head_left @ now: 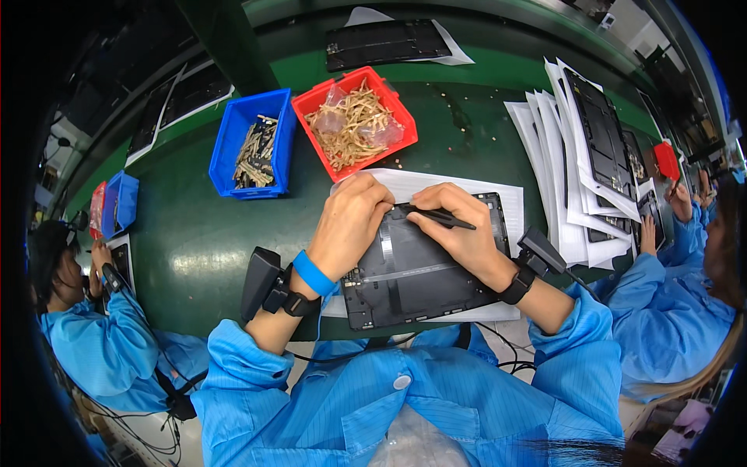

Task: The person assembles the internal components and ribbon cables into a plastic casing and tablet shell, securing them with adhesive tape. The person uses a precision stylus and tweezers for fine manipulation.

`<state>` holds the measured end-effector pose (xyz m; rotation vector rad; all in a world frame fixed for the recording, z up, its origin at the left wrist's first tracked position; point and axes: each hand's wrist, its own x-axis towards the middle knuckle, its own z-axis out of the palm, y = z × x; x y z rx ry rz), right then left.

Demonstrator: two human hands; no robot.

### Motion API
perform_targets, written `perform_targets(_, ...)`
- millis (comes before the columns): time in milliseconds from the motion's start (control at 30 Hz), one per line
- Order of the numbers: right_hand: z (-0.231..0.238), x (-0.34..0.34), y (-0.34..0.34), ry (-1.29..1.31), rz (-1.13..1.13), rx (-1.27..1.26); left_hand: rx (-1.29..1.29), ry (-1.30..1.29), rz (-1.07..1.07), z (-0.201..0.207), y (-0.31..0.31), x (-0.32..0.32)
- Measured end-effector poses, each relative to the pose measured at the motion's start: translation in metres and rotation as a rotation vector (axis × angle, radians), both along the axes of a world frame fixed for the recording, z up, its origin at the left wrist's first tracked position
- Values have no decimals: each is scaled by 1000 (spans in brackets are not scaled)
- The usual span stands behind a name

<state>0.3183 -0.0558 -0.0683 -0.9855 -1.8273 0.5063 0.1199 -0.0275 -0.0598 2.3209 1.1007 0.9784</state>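
a blue smock (311,405) fronts the table (179,272), where the right hand (469,233) grips a black pen-shaped tool (457,222) above a tablet housing (428,302) on white sheeting (515,218), the left hand (350,226) curled, its grip unclear.

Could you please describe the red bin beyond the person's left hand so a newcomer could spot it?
On the dark green table, find the flat black panel, then look just beyond the person's left hand. Two open bins stand there side by side, and the red bin is the right one. Red walls and a larger heap of tan strips set it apart from the blue bin.
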Motion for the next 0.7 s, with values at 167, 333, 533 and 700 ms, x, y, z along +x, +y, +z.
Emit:
perform_targets(167, -1, 0, 0, 28, -9, -29, -61, -10, -15, -1, 1, 0)
perform_targets(333, -3, 0, 1, 31, -20, -19, 6, -13, -11, -1, 2, 0)
perform_targets(533, -3, -1, 0, 39, -41, -55, -5, 18, -29, 0, 4, 1)
perform_targets(700, -2, -1, -1, 50, -50, -61, 86, 79, -95, 2, 5, 1)
